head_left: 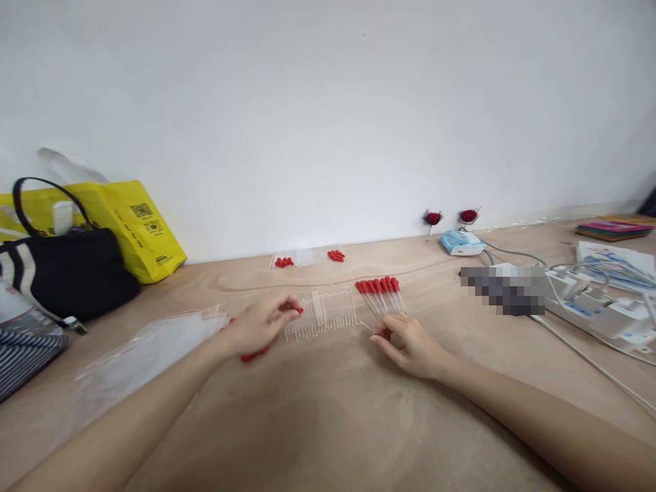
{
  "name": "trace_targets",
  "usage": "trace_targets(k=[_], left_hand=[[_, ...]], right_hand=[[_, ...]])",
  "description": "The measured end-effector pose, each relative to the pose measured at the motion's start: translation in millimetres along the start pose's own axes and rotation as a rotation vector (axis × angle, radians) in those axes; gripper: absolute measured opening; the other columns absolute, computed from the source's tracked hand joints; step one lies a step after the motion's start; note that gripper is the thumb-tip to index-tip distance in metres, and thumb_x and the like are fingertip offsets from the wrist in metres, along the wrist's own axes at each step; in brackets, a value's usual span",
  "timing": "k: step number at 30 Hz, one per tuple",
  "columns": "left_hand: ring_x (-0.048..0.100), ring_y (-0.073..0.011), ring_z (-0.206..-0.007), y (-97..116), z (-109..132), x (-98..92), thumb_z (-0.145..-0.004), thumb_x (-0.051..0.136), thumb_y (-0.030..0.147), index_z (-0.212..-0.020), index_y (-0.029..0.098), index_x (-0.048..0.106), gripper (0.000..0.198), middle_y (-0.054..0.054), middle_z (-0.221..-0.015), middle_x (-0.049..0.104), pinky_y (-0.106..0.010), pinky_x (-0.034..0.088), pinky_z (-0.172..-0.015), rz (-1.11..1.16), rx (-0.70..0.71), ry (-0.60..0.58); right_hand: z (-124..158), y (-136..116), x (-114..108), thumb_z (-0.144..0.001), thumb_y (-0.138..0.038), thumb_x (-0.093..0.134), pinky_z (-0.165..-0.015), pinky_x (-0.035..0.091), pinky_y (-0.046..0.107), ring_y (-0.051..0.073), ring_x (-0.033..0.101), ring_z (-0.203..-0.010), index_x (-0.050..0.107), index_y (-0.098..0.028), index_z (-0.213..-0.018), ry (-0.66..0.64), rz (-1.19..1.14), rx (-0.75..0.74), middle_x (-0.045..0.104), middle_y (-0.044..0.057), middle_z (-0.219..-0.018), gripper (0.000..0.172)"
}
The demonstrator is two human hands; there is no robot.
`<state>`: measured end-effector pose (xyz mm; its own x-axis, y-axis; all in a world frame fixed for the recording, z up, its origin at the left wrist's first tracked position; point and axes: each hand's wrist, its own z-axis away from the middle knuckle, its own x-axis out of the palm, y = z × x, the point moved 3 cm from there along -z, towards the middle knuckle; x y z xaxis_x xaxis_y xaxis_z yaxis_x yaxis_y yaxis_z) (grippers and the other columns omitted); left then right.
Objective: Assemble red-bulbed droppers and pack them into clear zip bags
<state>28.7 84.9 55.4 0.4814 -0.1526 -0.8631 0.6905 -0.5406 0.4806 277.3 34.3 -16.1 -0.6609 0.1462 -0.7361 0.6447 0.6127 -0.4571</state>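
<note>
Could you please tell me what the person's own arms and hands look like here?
The left hand and right hand are bare, with no gloves. The left forearm and right forearm are slender and show no sleeve, watch or bracelet. Nail details are too small to tell.

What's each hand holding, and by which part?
Left hand: a red cap, pinched thumb-to-finger, tip showing; exact grip spot hidden. Right hand: a thin clear tube, by its right-hand end.
</note>
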Motion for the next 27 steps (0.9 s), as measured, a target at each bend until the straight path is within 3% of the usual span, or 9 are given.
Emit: trace_targets(k=[2,4,8,12,20,27], left_hand=[[0.057,-0.0160,-0.073,9.8,20.3,28.3,-0.080,0.042,0.027,-0.084,0.020,0.056,0.016,-0.002,-0.080,0.062,-0.027,0.044,-0.067,0.029,0.032,-0.008],[0.058,-0.0172,-0.077,12.8,33.3,49.1,-0.080,0.046,0.027,-0.091,0.022,0.057,0.016,-0.002,-0.085,0.063,-0.028,0.045,-0.070,0.042,0.027,0.069],[0.058,-0.0167,-0.076,7.8,37.6,70.8,-0.081,0.046,0.027,-0.088,0.020,0.059,0.016,-0.003,-0.084,0.061,-0.028,0.046,-0.068,0.053,-0.004,0.181],[0.057,-0.0151,-0.074,2.0,34.2,78.4,-0.083,0.044,0.025,-0.082,0.018,0.058,0.016,-0.002,-0.080,0.060,-0.027,0.045,-0.067,0.072,-0.008,0.224],[0.058,-0.0146,-0.077,3.1,37.7,82.0,-0.083,0.047,0.023,-0.091,0.019,0.059,0.015,-0.002,-0.085,0.063,-0.026,0.045,-0.070,0.131,0.061,0.235],[0.058,-0.0147,-0.069,1.3,36.0,82.7,-0.083,0.048,0.026,-0.085,0.019,0.060,0.015,-0.001,-0.078,0.065,-0.026,0.045,-0.065,0.117,0.023,0.272]], right_hand=[[-6.8,-3.6,4.2,-0.082,-0.022,0.045,-0.061,0.040,0.027,0.014,0.051,-0.062,0.050,-0.017,-0.076,-0.014,0.022,-0.035,0.057,0.003,-0.066,0.009],[-15.2,-8.2,10.7,-0.082,-0.020,0.044,-0.064,0.040,0.028,0.014,0.051,-0.063,0.052,-0.017,-0.083,-0.027,0.036,-0.091,0.058,0.003,-0.070,0.008],[-27.4,-15.0,26.1,-0.083,-0.017,0.043,-0.070,0.038,0.030,0.014,0.052,-0.068,0.055,-0.016,-0.096,-0.023,0.033,-0.177,0.059,0.004,-0.076,0.017],[-25.4,-15.3,35.8,-0.084,-0.018,0.044,-0.068,0.036,0.030,0.014,0.051,-0.066,0.058,-0.018,-0.096,0.025,0.027,-0.171,0.058,0.003,-0.072,0.018],[-17.9,-22.0,43.6,-0.084,-0.019,0.045,-0.072,0.035,0.030,0.013,0.055,-0.075,0.058,-0.018,-0.095,-0.027,-0.011,-0.211,0.062,0.004,-0.083,0.016],[-16.0,-25.4,46.0,-0.084,-0.019,0.044,-0.074,0.033,0.032,0.014,0.054,-0.073,0.059,-0.018,-0.094,-0.031,0.034,-0.266,0.063,0.004,-0.078,0.018]])
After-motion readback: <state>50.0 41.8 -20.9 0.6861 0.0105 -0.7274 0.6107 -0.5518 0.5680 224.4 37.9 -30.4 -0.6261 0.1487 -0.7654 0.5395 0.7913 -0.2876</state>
